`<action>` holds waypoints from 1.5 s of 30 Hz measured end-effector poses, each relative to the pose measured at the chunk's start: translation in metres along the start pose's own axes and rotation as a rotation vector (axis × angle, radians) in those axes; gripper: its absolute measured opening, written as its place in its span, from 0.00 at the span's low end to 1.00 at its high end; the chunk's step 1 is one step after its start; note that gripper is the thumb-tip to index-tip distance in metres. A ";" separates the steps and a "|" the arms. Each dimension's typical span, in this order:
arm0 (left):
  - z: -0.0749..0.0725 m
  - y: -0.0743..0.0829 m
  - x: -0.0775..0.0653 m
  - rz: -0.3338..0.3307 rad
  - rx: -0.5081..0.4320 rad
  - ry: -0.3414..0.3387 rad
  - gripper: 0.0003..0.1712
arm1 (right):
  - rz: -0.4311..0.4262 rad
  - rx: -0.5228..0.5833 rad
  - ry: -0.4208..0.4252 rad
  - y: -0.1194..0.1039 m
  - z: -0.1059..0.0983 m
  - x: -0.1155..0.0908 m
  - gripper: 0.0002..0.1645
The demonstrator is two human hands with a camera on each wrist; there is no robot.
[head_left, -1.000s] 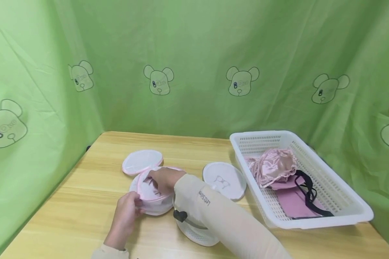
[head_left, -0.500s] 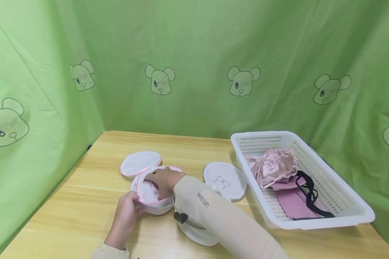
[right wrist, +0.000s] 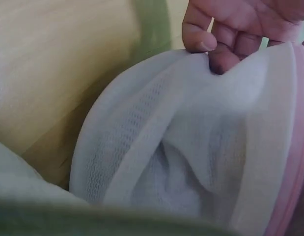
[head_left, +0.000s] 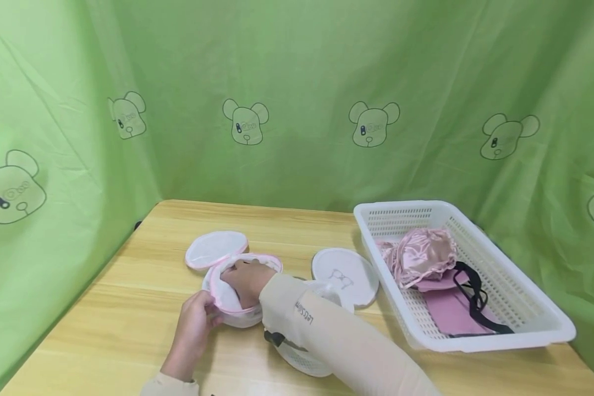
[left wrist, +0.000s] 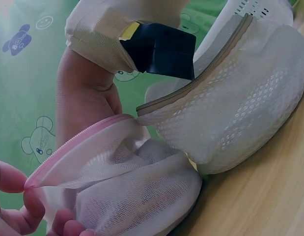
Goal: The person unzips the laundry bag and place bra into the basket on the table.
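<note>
A white mesh laundry bag (head_left: 238,320) with a pink zip stands on the table, its round lid (head_left: 216,249) folded back. My left hand (head_left: 193,323) pinches its pink rim between thumb and finger at the near left side. My right hand (head_left: 249,280) reaches down inside the bag. Its fingers are hidden by the bag wall, so what they hold or touch cannot be seen. In the left wrist view a second mesh bag (left wrist: 240,108) with a grey-brown zip stands beside the first. The right wrist view shows the first bag's mesh side (right wrist: 124,142) close up.
The second bag's round lid (head_left: 345,270), printed with a bra outline, lies by the basket. A white plastic basket (head_left: 539,308) at the right holds a pink satin garment (head_left: 425,254), pink flat pieces (head_left: 455,311) and black straps (head_left: 475,300). A green curtain (head_left: 302,170) surrounds the table.
My right hand has gone deeper into the pink-zip bag; pinkish fabric that showed beneath it is no longer seen. My left hand keeps its pinch on the rim.
</note>
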State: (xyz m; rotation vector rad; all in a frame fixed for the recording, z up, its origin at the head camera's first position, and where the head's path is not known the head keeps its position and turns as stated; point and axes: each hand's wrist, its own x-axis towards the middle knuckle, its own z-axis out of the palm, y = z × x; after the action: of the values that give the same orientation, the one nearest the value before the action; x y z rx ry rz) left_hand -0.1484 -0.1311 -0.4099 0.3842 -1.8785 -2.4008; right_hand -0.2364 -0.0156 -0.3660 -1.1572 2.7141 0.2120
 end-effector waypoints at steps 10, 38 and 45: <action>-0.001 -0.001 0.001 0.021 0.053 0.016 0.12 | -0.037 0.020 0.039 0.001 0.002 0.003 0.29; 0.000 -0.001 0.003 0.000 0.073 0.042 0.11 | -0.128 0.252 0.235 0.051 -0.023 -0.002 0.29; -0.002 -0.003 0.004 -0.004 0.094 0.042 0.11 | -0.125 0.318 0.275 0.056 -0.031 -0.006 0.25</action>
State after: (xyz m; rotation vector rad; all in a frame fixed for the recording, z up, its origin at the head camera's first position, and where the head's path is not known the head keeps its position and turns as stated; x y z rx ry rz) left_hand -0.1516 -0.1327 -0.4136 0.4424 -1.9796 -2.2936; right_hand -0.2767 0.0206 -0.3309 -1.3316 2.7477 -0.4104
